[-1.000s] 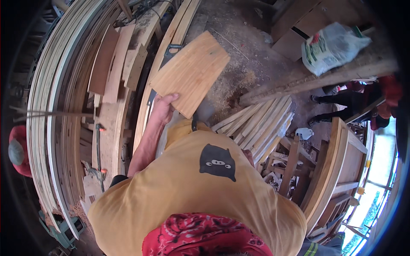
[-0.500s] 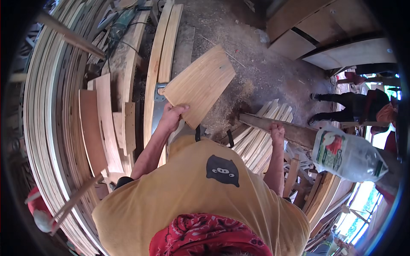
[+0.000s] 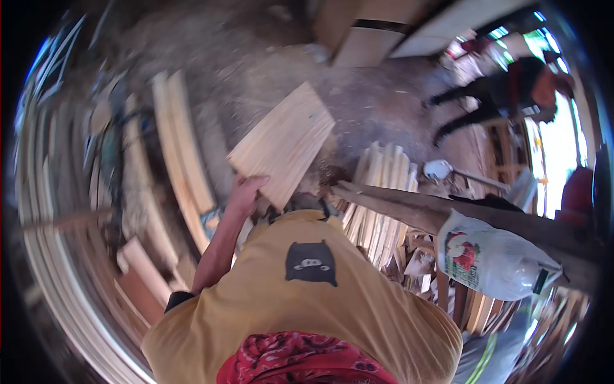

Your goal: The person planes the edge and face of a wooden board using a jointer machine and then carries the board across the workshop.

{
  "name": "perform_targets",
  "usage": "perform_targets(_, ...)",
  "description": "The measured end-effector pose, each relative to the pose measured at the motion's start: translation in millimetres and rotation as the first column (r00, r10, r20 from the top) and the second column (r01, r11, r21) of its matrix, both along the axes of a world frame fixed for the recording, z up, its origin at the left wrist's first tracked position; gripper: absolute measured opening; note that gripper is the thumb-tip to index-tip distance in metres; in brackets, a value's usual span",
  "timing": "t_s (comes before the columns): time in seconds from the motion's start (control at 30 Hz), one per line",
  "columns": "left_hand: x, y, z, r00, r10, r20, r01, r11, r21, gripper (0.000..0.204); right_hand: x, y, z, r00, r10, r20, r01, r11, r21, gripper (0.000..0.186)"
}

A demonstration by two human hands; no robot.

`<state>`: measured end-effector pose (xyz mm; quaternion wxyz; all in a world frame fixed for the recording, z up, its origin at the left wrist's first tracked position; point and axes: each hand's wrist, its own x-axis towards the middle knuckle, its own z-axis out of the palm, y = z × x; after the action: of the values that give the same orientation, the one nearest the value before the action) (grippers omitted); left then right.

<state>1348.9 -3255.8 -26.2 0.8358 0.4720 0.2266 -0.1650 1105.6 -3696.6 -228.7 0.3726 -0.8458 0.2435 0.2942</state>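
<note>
While the left hand point(image 3: 246, 192) is closed on the near corner of a flat wooden board point(image 3: 283, 144), holding it tilted up and away over the sawdust floor point(image 3: 377, 109), the right hand is out of sight. Stacked wooden slats point(image 3: 377, 192) lie just right of the board.

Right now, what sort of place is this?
Probably a woodworking shop: the left hand holds a flat wooden board, cut slats lie stacked, and the floor looks dusted with sawdust.
</note>
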Motion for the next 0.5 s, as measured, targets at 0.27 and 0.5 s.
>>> perform_targets(0.27, 175, -104, 8, 0.947, -0.318, 0.036, 0.319, 0.946, -0.050, 0.056, 108, -42, 35, 0.839, -0.518, 0.163, 0.523, 0.852, 0.016, 0.024)
perform_targets(0.5, 300, -196, 24, 0.836, -0.542, 0.083, 0.547, 0.834, -0.072, 0.056, 187, -65, 51, 0.644, -0.728, 0.234, 0.743, 0.669, 0.036, 0.024)
